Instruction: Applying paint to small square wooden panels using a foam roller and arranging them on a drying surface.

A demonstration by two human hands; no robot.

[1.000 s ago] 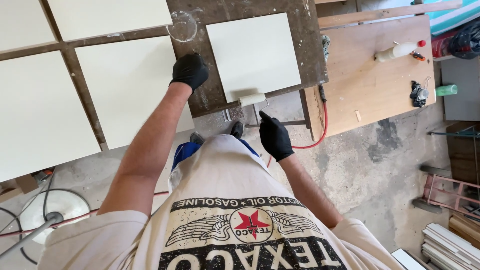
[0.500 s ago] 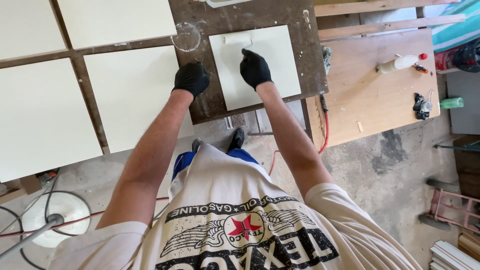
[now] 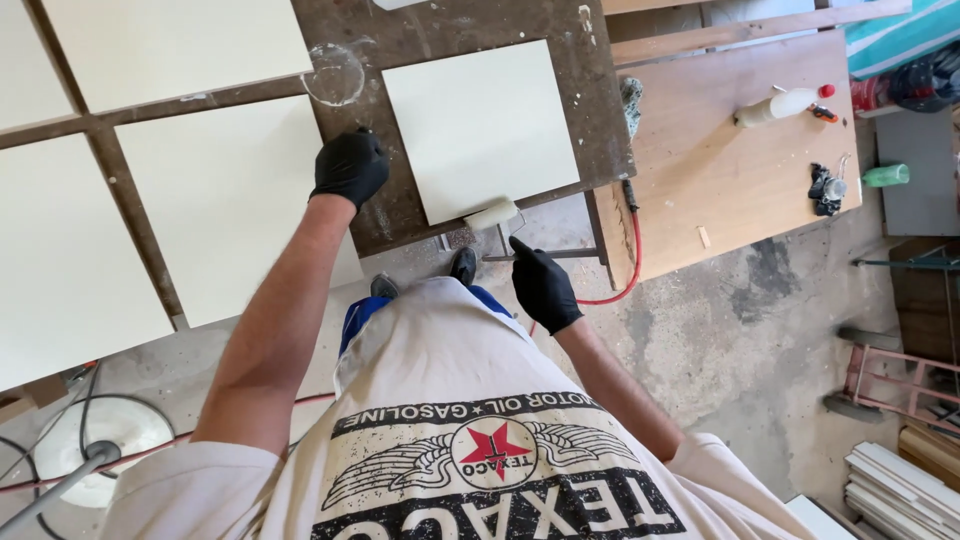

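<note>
A cream square panel (image 3: pixel 480 125) lies on a dark, stained workbench (image 3: pixel 440 40). My right hand (image 3: pixel 545 285), in a black glove, holds a small paint roller (image 3: pixel 492 214) whose cream sleeve rests at the panel's near edge. My left hand (image 3: pixel 350 168), also black-gloved, presses on the bench top just left of the panel. Both arms reach forward over my white printed shirt.
Several larger cream panels (image 3: pixel 220 200) lie on dark slats to the left. A wooden table (image 3: pixel 730 170) at the right carries a white squeeze bottle (image 3: pixel 775 106) and small items. A red hose (image 3: pixel 620 280) hangs by the bench. Stacked white boards (image 3: pixel 900 490) lie at lower right on the concrete floor.
My right hand drew the roller back from the panel's far part to its near edge. My left hand stayed on the bench.
</note>
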